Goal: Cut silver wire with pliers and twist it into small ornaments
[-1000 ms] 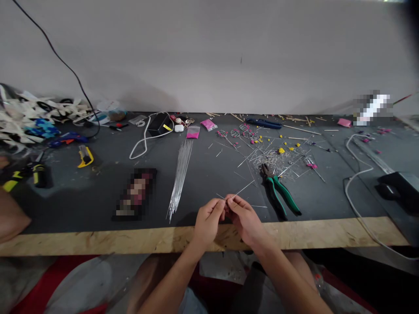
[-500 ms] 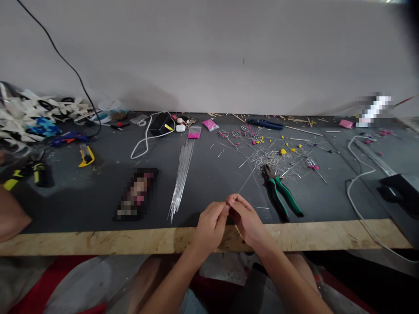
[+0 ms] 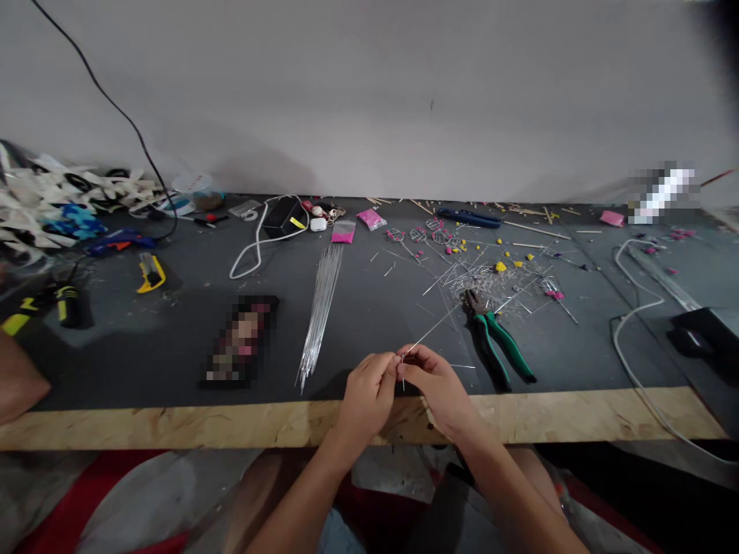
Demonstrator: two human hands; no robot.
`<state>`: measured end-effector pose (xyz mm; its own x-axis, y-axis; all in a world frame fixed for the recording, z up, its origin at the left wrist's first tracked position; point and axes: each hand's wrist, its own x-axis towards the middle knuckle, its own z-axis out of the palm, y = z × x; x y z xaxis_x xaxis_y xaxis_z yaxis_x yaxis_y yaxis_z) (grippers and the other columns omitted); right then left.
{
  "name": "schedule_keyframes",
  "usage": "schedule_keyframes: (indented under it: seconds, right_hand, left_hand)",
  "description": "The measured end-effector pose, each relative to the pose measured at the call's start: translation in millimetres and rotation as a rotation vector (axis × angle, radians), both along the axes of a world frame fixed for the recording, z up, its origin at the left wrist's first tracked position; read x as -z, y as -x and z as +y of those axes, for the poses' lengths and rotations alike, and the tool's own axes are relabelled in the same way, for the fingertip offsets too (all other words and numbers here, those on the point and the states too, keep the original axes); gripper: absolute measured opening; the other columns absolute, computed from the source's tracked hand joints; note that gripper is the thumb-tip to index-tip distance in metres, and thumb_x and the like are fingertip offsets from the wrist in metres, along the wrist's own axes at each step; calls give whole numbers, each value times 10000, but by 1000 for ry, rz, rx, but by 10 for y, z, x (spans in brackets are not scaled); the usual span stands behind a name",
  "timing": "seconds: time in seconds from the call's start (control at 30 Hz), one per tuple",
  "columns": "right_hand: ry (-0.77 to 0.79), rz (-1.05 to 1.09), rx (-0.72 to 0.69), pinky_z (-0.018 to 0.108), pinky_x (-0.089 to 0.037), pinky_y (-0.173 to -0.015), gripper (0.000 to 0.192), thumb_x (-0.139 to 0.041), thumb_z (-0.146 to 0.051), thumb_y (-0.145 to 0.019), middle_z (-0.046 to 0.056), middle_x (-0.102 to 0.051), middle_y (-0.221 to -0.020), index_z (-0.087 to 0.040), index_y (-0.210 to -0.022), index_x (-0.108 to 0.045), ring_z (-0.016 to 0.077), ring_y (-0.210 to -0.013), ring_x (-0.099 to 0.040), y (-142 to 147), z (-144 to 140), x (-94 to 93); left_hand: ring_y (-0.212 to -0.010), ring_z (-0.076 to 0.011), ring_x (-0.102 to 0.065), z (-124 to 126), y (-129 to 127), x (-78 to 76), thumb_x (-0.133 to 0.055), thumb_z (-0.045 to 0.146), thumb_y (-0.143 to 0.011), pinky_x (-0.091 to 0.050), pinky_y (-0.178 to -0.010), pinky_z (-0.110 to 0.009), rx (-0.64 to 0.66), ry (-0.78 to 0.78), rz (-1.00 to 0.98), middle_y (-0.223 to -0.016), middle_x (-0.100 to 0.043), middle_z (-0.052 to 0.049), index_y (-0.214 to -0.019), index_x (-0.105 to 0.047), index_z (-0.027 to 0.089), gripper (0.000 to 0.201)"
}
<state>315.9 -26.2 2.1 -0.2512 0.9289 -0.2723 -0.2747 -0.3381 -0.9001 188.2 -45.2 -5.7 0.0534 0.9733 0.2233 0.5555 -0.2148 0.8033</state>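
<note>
Near the table's front edge, my left hand [image 3: 369, 392] and my right hand [image 3: 436, 385] meet fingertip to fingertip, both pinching one thin metal wire [image 3: 430, 329]. The wire runs up and to the right from my fingers, and a short bent end hangs down between the hands. A bundle of straight wires [image 3: 320, 308] lies to the left of my hands. Green-handled pliers [image 3: 496, 342] lie just to the right.
The dark table [image 3: 173, 338] has a wooden front edge [image 3: 173, 423]. Wire offcuts with pink and yellow bits [image 3: 496, 273] lie behind the pliers. A white cable [image 3: 626, 323] and a black box [image 3: 707, 335] are at the right, a yellow knife [image 3: 150, 273] at the left. Another person's arm [image 3: 17, 381] shows at far left.
My hands stayed together at the table's edge, turning the wire slightly. A short bent end now hangs down between them. The view shifted a little.
</note>
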Motion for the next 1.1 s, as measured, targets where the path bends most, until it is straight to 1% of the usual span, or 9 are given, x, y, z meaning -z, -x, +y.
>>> schedule_keyframes:
  seconds: [0.17,0.27,0.4,0.53,0.63,0.73,0.83,0.93,1.1]
  right_hand:
    - [-163,-214,-35,304,-427,-803,106,-569,-242,-800,0,-637,-843,-226,-880,-637,162,-825,-565,-13,-4,3]
    - [-256,-335,-47,305,-427,-785,113,-544,-234,-825,1,-642,-837,-232,-886,-639,166,-816,-573,-42,4,-7]
    - [-395,-349,-84,308,-425,-789,96,-560,-240,-836,10,-638,-841,-239,-830,-656,170,-829,-582,-94,14,-28]
    - [-423,-220,-161,322,-431,-793,66,-619,-271,-807,27,-633,-856,-236,-777,-666,179,-836,-590,-130,12,-28]
    - [-405,-200,-93,316,-412,-840,71,-690,-268,-748,24,-617,-900,-233,-782,-639,183,-908,-566,-136,33,18]
    - [-339,-257,55,289,-407,-827,189,-735,-285,-695,7,-587,-917,-228,-809,-596,168,-896,-540,-127,67,89]
    - [-253,-276,37,268,-419,-741,160,-688,-317,-733,-8,-580,-825,-215,-814,-594,144,-772,-531,-105,73,125]
    - [-198,-246,26,273,-418,-763,118,-621,-314,-784,-6,-604,-821,-212,-842,-624,145,-791,-538,-77,37,113]
    - [-129,-199,77,280,-417,-800,133,-630,-318,-775,-4,-632,-834,-215,-856,-654,149,-820,-551,-41,-8,94]
  left_hand:
    - [-521,-98,-410,62,-26,21,-443,366,-873,-309,-508,-226,-77,304,-467,-531,-425,38,-607,-499,171,334]
    - [-456,-71,-310,96,-7,32,-516,367,-809,-236,-464,-216,-91,473,-743,-478,-331,66,-585,-476,166,303]
    - [-403,-49,-223,93,69,-39,-557,315,-755,-197,-442,-208,58,720,-1047,-423,-245,93,-570,-454,166,258]
    - [-381,-45,-202,48,141,-90,-576,338,-724,-192,-427,-210,223,856,-1120,-417,-220,97,-554,-432,173,278]
    - [-409,-60,-257,19,152,-77,-564,396,-754,-234,-443,-221,226,750,-1015,-442,-284,76,-585,-456,171,301]
    - [-486,-90,-367,0,130,-62,-477,410,-849,-311,-501,-238,158,475,-688,-518,-395,38,-679,-536,160,307]
    - [-633,-134,-487,-13,98,-53,-393,334,-917,-386,-613,-270,87,155,-250,-651,-522,-11,-777,-581,161,292]
    - [-715,-163,-521,-18,78,-20,-356,236,-937,-407,-674,-300,66,-60,100,-735,-577,-43,-820,-589,158,272]
    - [-668,-172,-505,-17,53,56,-350,179,-936,-416,-639,-305,38,-254,370,-690,-567,-42,-876,-592,144,252]
